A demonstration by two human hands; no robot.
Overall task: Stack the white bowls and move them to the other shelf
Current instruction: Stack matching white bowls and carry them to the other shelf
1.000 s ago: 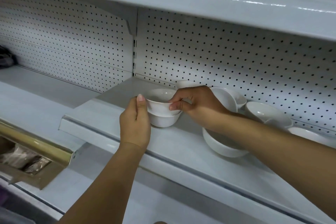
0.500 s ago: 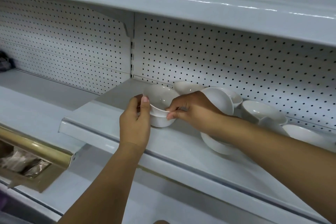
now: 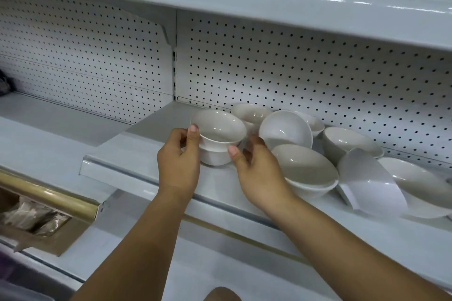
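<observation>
Pinching stacked bowls [image 3: 218, 140], fingers [image 3: 193, 133] of left hand [image 3: 178, 161]; right hand [image 3: 256, 171] fingers loose beside.

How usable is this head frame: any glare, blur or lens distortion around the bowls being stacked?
Head view: glare streaks along the front edge of the upper shelf; light even, no hard shadows; the stacked bowls are sharp enough; shelf lines bow from the wide lens; the large bowl at the right edge looks stretched and softer.
</observation>
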